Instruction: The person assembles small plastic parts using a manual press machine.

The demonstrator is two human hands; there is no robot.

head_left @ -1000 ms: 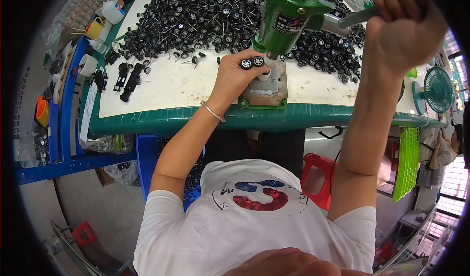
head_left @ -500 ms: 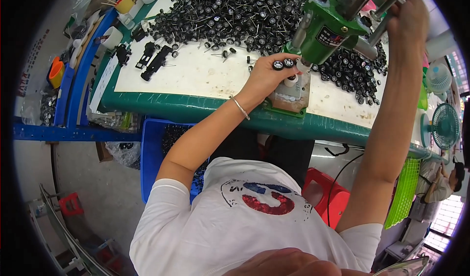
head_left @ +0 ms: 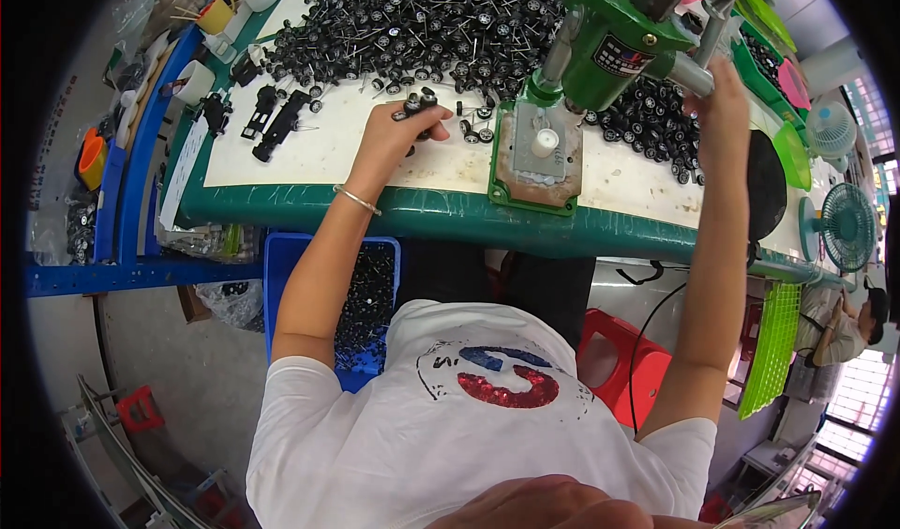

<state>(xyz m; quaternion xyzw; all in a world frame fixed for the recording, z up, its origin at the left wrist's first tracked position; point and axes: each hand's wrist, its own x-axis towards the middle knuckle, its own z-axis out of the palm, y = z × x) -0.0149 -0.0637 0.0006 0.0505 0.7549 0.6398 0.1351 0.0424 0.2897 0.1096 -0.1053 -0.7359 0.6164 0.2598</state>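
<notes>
My left hand (head_left: 394,135) is closed around several small black toy wheels (head_left: 419,103) with silvery hubs, above the white tabletop left of the press. The green hand press (head_left: 609,55) stands at the table's front. On its base plate (head_left: 514,182) sits a white round fixture (head_left: 545,142), with nothing of mine touching it. My right hand (head_left: 724,107) is up beside the press's metal side cylinder (head_left: 692,74), behind the right-hand heap of loose wheels (head_left: 647,121). Its fingers are partly hidden and blurred, so any grip cannot be made out.
A large heap of wheels on metal axles (head_left: 422,32) covers the back of the table. Black toy chassis (head_left: 281,126) lie at the left. A blue bin (head_left: 281,285) of small black parts stands below the table edge. Green fans (head_left: 848,229) are at the right.
My left hand has drawn back from the press toward the left with the wheels. My right hand has come down from the press's upper handle. The white fixture is now uncovered.
</notes>
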